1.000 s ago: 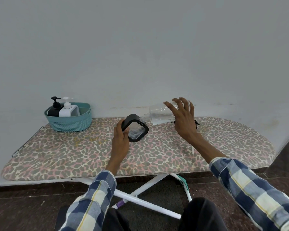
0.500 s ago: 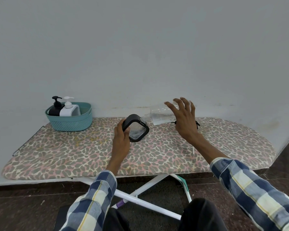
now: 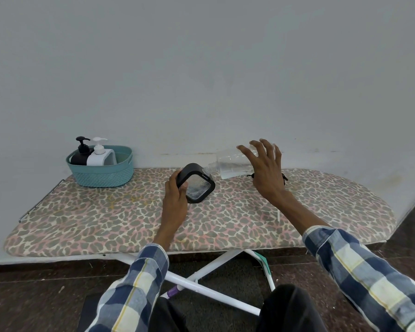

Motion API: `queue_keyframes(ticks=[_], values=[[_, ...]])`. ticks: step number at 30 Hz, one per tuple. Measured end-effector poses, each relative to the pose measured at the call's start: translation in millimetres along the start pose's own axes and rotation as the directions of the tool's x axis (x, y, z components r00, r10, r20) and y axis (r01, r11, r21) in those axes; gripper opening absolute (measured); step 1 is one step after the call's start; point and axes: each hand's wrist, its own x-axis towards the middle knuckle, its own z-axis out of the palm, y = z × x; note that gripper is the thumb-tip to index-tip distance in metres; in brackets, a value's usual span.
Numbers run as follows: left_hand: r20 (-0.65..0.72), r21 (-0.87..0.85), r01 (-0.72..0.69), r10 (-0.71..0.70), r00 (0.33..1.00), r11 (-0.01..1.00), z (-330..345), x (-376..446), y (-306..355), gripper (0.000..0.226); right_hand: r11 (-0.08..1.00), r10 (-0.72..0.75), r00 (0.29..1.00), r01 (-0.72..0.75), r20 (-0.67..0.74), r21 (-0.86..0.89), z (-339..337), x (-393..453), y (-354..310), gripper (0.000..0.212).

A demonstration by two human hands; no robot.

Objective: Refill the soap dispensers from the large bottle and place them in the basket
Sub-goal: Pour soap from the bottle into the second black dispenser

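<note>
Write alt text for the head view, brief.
The right hand tips a large clear plastic bottle into a black-framed clear dispenser gripped by the left hand on a leopard-print ironing board. A teal basket holds black and white pump dispensers.

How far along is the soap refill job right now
Done: a black dispenser and a white dispenser already stand in the teal basket. In hand: the left hand tilts a black-framed dispenser while the right hand pours from the clear bottle at its opening. Left: finishing the pour, fitting a pump and placing it in the basket.
</note>
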Motion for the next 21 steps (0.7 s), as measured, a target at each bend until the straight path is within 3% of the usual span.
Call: queue_keyframes(ticks=[21], values=[[-0.001,-0.013,-0.006,0.006,1.000,1.000,-0.3,-0.1,-0.4,0.048,1.000,0.006,1.000,-0.006,-0.017,-0.004,0.7,-0.5,-0.6,0.110]])
